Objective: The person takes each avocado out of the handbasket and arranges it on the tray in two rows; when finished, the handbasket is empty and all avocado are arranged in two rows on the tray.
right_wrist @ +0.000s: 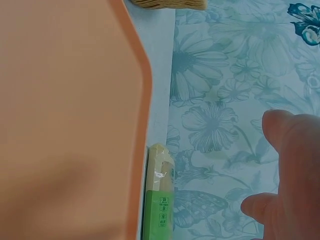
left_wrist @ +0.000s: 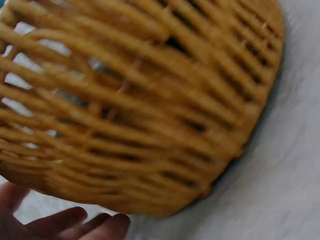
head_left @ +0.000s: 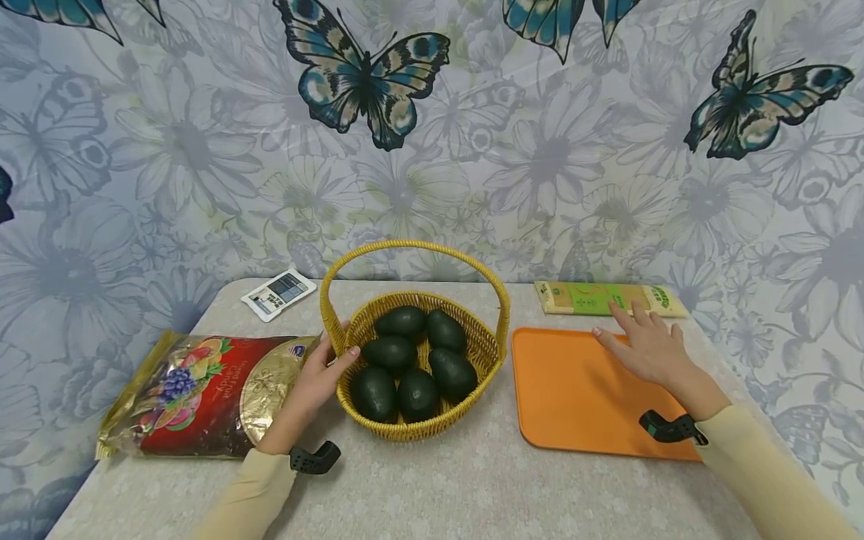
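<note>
Basket [head_left: 405, 430]: yellow, woven, arch-handled; six dark-green avocados [head_left: 418, 394] inside. Left hand [head_left: 320, 376]: fingers grasping basket's left side. Right hand [head_left: 651, 351]: fingers released, spread over orange tray [head_left: 570, 397].

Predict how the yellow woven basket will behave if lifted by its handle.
The yellow woven basket will probably feel heavy, given the several avocados inside. Gripped off-centre on its arched handle, it may tilt. The loose, rounded avocados could then roll.
</note>
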Action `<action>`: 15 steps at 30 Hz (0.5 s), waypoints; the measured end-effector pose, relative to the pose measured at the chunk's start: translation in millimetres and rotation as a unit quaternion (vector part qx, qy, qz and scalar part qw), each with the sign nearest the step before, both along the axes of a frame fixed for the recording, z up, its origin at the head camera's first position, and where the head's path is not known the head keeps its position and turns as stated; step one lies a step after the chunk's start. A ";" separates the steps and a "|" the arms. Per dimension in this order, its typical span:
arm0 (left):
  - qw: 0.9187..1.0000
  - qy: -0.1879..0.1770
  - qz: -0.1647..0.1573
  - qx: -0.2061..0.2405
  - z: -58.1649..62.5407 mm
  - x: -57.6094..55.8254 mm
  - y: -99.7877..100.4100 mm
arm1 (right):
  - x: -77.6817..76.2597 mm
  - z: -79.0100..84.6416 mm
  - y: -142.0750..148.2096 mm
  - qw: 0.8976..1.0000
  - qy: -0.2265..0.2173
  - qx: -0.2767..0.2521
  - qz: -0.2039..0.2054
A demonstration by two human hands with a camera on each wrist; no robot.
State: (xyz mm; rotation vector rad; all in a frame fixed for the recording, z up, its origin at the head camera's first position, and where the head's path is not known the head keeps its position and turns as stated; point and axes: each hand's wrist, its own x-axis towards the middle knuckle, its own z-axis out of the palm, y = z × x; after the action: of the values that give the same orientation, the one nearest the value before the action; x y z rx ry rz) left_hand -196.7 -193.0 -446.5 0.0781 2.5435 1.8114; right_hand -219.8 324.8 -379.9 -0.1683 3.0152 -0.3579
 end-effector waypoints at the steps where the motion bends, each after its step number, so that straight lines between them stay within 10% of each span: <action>1: 1.000 -0.012 0.005 0.024 -1.1 0.3 1.2 | 0.2 0.0 -0.3 1.000 -0.001 -0.001 -0.001; 7: 0.987 -0.045 0.027 0.151 -6.8 1.4 9.1 | 1.4 1.8 -1.7 1.000 -0.002 -0.002 -0.002; 15: 0.984 -0.041 0.027 0.170 -8.9 1.2 9.3 | 1.5 4.8 -1.5 1.000 -0.002 0.002 -0.003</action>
State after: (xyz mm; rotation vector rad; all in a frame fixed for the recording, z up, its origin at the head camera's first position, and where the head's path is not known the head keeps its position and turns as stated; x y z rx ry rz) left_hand -195.5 -183.8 -455.4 -0.0596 2.1775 2.2021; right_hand -218.3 323.3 -375.1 -0.1591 3.0118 -0.3532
